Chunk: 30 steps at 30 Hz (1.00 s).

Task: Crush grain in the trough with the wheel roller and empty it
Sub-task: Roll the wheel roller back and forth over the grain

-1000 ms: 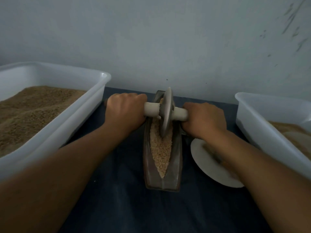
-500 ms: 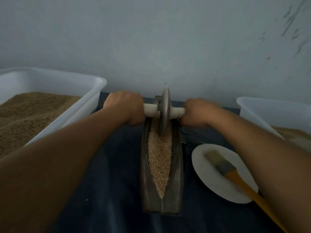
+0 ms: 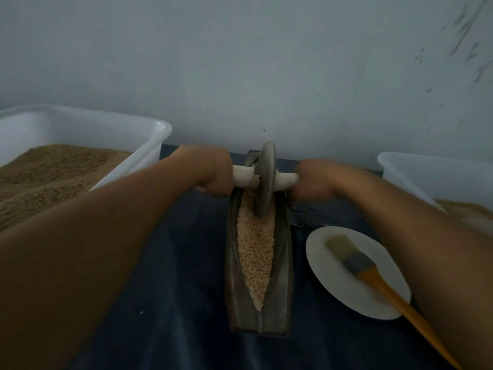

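Observation:
A dark boat-shaped trough (image 3: 283, 289) lies lengthwise on the dark table, filled with pale grain (image 3: 255, 249). A grey wheel roller (image 3: 264, 180) stands upright in the trough's far end, its rim down in the grain. A pale handle runs through the wheel. My left hand (image 3: 210, 172) grips the left end of the handle, and my right hand (image 3: 312, 180) grips the right end. Both arms reach forward from the near edge.
A large white bin (image 3: 128, 126) with brown grain stands at the left. Another white bin (image 3: 432, 172) stands at the right. A white plate (image 3: 333, 279) beside the trough carries a brush with an orange handle (image 3: 368, 268). A pale wall rises just behind.
The wheel has rolled away from me toward the trough's far end, both hands going with it. My right arm has uncovered the plate and brush.

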Motion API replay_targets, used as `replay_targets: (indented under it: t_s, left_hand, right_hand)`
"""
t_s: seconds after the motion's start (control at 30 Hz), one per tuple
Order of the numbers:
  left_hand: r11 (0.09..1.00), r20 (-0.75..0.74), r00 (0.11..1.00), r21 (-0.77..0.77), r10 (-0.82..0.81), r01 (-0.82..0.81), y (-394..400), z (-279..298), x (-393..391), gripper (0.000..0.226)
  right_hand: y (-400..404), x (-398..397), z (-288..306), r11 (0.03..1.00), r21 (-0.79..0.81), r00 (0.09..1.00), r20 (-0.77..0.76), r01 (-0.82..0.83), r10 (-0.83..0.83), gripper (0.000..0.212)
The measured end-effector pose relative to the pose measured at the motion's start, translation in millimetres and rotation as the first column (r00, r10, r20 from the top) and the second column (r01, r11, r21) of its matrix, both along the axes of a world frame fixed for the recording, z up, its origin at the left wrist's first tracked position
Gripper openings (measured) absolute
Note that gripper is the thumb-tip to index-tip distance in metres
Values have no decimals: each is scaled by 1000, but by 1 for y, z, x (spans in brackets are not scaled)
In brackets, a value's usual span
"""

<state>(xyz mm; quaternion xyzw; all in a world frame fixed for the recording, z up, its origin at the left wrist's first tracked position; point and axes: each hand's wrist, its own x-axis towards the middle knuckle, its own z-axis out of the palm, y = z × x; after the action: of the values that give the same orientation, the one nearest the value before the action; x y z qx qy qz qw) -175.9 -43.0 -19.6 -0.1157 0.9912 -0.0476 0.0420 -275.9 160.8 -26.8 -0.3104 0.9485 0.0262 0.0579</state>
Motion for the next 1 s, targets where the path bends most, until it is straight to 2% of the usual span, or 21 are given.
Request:
replay_targets:
  t_s: [0.17, 0.3, 0.43, 0.53, 0.73, 0.87, 1.0]
  left_hand:
    - [998, -33, 999, -68, 9, -12, 4, -1, 7, 23]
    - [996, -28, 1000, -85, -1, -1, 8, -2, 16, 25]
    - [999, 23, 1000, -54, 4, -3, 11, -2, 27, 25]
    - [999, -14, 1000, -33, 22, -22, 11, -5, 37, 31]
    - [999, -39, 999, -43, 7, -9, 15, -6, 51, 29]
    - [999, -29, 1000, -51, -9, 8, 19, -5, 61, 27]
    - [996, -21, 999, -80, -45, 43, 24, -3, 74, 27]
  right_hand:
    - [8, 8, -5, 998, -56, 1000, 9, -3, 4, 23]
    - [15, 19, -11, 995, -95, 998, -68, -1, -5, 30]
    - [19, 34, -11, 995, -102, 996, -86, -1, -8, 29]
    - [22, 45, -8, 996, -85, 993, -116, -4, -6, 27]
    - [30, 64, -9, 995, -99, 986, -165, -18, 1, 26]
    - [37, 78, -19, 988, -149, 961, -278, -36, -7, 22]
    - [49, 98, -35, 962, -254, 891, -452, -100, -27, 17]
